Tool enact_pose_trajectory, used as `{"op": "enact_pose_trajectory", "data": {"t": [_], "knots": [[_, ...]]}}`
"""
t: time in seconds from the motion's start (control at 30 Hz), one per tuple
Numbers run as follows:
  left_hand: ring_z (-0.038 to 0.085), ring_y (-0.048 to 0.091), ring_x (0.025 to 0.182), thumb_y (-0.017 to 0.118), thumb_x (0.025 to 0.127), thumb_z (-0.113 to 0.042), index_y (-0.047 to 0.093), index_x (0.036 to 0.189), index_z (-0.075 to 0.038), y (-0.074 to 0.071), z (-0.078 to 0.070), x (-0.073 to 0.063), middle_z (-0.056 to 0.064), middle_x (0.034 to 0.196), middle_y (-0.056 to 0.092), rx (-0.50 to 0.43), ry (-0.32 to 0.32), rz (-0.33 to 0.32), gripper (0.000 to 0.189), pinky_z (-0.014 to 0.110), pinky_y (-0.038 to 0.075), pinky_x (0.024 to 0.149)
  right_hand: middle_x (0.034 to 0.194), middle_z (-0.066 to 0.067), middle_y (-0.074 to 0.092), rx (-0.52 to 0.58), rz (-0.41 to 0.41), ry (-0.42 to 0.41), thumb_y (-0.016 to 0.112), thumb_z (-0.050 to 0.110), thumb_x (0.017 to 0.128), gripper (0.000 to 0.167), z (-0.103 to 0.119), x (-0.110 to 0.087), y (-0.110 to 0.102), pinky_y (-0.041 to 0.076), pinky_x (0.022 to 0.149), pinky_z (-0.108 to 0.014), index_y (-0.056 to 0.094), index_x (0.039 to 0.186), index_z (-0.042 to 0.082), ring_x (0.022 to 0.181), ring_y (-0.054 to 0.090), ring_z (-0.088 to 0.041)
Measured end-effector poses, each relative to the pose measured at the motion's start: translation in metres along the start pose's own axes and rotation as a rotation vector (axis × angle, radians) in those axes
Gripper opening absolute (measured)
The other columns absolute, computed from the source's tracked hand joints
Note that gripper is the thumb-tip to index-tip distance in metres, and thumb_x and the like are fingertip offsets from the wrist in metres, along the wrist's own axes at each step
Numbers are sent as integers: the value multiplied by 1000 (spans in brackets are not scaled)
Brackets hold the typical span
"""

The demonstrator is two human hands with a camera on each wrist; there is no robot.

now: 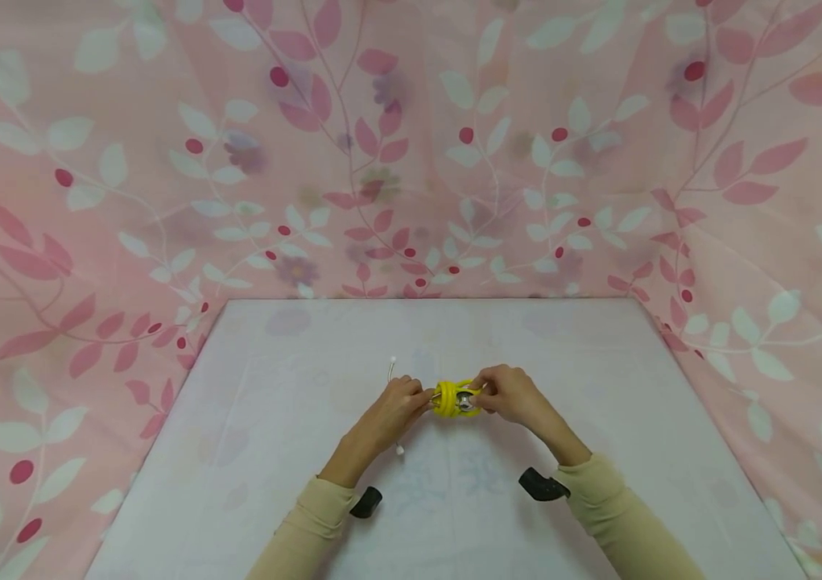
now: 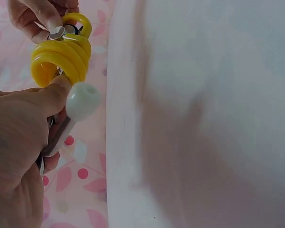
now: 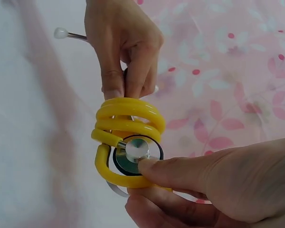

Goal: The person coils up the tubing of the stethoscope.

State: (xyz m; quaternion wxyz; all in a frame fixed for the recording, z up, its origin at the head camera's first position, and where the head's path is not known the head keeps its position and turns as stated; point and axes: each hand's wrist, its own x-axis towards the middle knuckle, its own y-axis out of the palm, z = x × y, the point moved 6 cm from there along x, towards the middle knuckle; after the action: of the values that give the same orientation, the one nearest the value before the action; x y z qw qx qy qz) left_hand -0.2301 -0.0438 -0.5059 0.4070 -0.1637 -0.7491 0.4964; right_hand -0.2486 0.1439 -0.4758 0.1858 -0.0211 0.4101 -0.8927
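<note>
A stethoscope with yellow tubing (image 1: 447, 399) is held up above the table between both hands, its tube wound in several loops (image 3: 130, 111). My left hand (image 1: 399, 409) grips the metal ear tubes (image 2: 61, 135) just beside the coil. White ear tips (image 2: 83, 101) stick out on either side of that hand. At the other end, my right hand (image 1: 515, 395) pinches the round metal chest piece (image 3: 137, 148) and the tube bend around it. In the right wrist view the thumb lies on the chest piece; part of the fingers is hidden under the tube.
A white-covered table (image 1: 295, 338) lies below the hands. Pink leaf-patterned cloth (image 1: 411, 161) hangs behind it and along both sides. Black wrist devices (image 1: 543, 485) sit at the cuffs of the beige sleeves (image 1: 606, 499).
</note>
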Motion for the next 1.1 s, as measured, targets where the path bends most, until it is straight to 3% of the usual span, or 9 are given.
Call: {"op": "enact_pose_trajectory", "data": {"t": [0.13, 0.23, 0.4, 0.53, 0.67, 0.8, 0.97, 1.1], "knots": [[13, 53, 76, 73, 89, -17, 74, 102, -11, 2, 2, -2, -1, 82, 62, -12, 0, -7, 15, 27, 43, 70, 70, 0, 67, -63, -31, 23, 76, 14, 84, 15, 4, 1, 2, 43, 50, -24, 70, 95, 6, 56, 56, -8], [13, 53, 75, 72, 89, -16, 74, 102, -10, 2, 4, -3, -1, 82, 62, -29, -14, -4, 14, 28, 44, 70, 72, -2, 67, -19, -22, 26, 75, 12, 85, 14, 5, 2, 6, 45, 50, -24, 68, 95, 5, 55, 59, -10], [13, 53, 76, 71, 90, -16, 74, 103, -8, 5, 8, -6, -1, 81, 61, -42, -59, 13, 15, 28, 43, 70, 80, -16, 69, 197, 17, -13, 67, 4, 89, 17, 3, 4, 14, 58, 56, -39, 65, 103, -5, 59, 70, -23], [13, 53, 77, 70, 91, -17, 74, 104, -8, 6, 9, -7, 0, 82, 62, -46, -86, 44, 16, 28, 43, 71, 90, -26, 67, 399, 65, 23, 61, 0, 92, 28, -8, 5, 22, 58, 67, -51, 61, 118, -10, 68, 73, -34], [13, 54, 76, 71, 90, -16, 74, 101, -9, 5, 9, -7, -1, 81, 62, -7, -85, 31, 13, 28, 44, 70, 100, -27, 61, 513, 87, 41, 58, 2, 96, 34, -18, 7, 28, 57, 75, -52, 59, 128, -8, 77, 73, -35], [14, 54, 74, 74, 88, -15, 74, 97, -10, 4, 9, -7, -1, 79, 62, 34, -74, 0, 10, 28, 44, 68, 104, -28, 57, 586, 69, 41, 59, 4, 97, 34, -22, 8, 35, 57, 78, -48, 60, 128, -7, 82, 73, -37], [15, 55, 75, 74, 88, -15, 74, 96, -10, 5, 9, -8, 0, 80, 62, 44, -51, 5, 9, 28, 44, 69, 102, -28, 61, 569, 37, 53, 63, 11, 96, 31, -21, 9, 38, 59, 74, -44, 64, 121, -7, 82, 72, -40], [14, 55, 76, 74, 87, -15, 74, 98, -11, 5, 8, -8, 0, 82, 63, 56, -23, 3, 11, 28, 45, 71, 101, -25, 65, 446, 117, 46, 61, 16, 98, 33, -16, 9, 32, 60, 69, -41, 65, 121, -7, 74, 73, -33]]}}
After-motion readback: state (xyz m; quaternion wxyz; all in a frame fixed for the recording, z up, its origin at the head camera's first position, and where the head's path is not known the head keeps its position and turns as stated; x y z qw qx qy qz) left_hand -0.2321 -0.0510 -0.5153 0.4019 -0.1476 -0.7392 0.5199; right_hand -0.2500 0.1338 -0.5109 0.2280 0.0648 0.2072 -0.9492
